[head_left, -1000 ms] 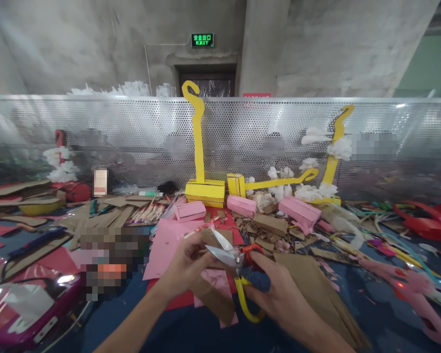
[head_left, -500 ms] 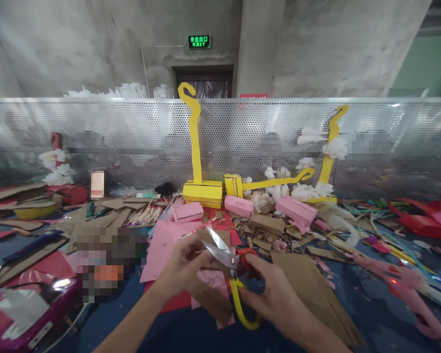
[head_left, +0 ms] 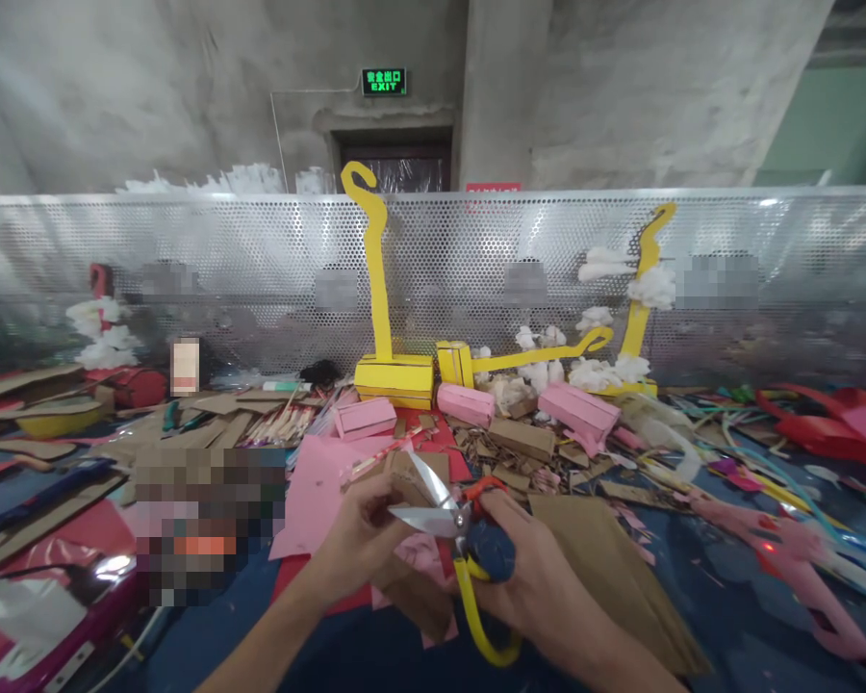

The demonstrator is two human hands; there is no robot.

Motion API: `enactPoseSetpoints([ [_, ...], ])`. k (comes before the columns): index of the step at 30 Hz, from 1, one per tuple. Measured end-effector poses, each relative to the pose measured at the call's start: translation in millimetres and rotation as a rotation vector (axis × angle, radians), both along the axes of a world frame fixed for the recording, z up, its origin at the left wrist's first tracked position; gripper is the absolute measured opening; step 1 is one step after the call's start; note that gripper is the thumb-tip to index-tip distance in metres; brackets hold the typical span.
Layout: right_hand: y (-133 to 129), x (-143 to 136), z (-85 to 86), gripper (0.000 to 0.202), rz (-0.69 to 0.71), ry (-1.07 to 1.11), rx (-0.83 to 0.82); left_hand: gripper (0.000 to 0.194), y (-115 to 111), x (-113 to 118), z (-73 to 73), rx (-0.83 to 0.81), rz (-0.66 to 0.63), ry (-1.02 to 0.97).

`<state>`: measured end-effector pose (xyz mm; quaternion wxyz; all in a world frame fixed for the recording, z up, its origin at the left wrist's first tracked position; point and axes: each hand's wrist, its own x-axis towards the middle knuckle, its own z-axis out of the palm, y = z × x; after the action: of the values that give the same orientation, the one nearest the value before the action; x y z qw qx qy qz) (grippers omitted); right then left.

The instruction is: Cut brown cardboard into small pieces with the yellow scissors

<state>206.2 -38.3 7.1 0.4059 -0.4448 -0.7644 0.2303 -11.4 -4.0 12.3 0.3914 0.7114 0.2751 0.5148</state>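
Red-and-yellow-handled metal scissors (head_left: 460,521) in the right hand (head_left: 532,563) have reopened, likely between cuts; left of them, the left hand (head_left: 353,527) curls, its hold unclear.

i'm standing in what is looking like a craft workshop. cardboard scraps (head_left: 488,452) are littering the blue table (head_left: 371,659), pink paper (head_left: 312,491) is lying in sheets, scissors (head_left: 459,523) are gaping wide, and a pink glue gun (head_left: 801,563) is showing a small red light (head_left: 768,548). yellow hook-topped models (head_left: 377,279) are standing near the back. beyond them, a metal screen (head_left: 462,265) is running across, and a green exit sign (head_left: 384,82) is glowing on a bare concrete wall (head_left: 281,43).
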Motion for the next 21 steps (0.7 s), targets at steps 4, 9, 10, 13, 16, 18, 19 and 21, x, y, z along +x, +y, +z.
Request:
enactPoseSetpoints([
  [4, 4.0, 4.9, -1.7, 0.025, -0.064, -0.064, -0.054, 0.004, -1.1, 1.9, 0.1, -0.059, -0.042, -0.021],
  [9, 5.0, 4.3, -2.4, 0.019, -0.089, -0.049, -0.022, 0.016, 2.8, 2.0, -4.4, -0.174, -0.070, -0.076],
  [10, 5.4, 4.1, -2.2, 0.019, -0.088, -0.035, 0.001, 0.017, 4.4, 0.8, -6.0, -0.183, -0.057, -0.090],
  [13, 7.6, 5.0, -2.5, 0.020, -0.072, -0.025, 0.054, 0.018, 8.9, -3.5, -10.8, -0.182, 0.021, -0.091],
  [16, 9.8, 7.3, -4.6, 0.037, -0.111, -0.051, 0.082, 0.021, 10.1, -5.2, -10.7, -0.183, 0.043, -0.093],
  [18, 9.7, 8.2, -6.1, 0.051, -0.125, -0.077, 0.095, 0.021, 9.1, -4.3, -7.3, -0.179, 0.016, -0.126],
  [19, 9.1, 8.2, -6.7, 0.054, -0.110, -0.095, 0.103, 0.019, 8.4, -3.4, -5.2, -0.168, 0.006, -0.144],
  [21, 7.4, 7.6, -7.9, 0.055, -0.065, -0.128, 0.131, 0.012, 7.2, -1.7, -1.2, -0.136, -0.013, -0.170],
])
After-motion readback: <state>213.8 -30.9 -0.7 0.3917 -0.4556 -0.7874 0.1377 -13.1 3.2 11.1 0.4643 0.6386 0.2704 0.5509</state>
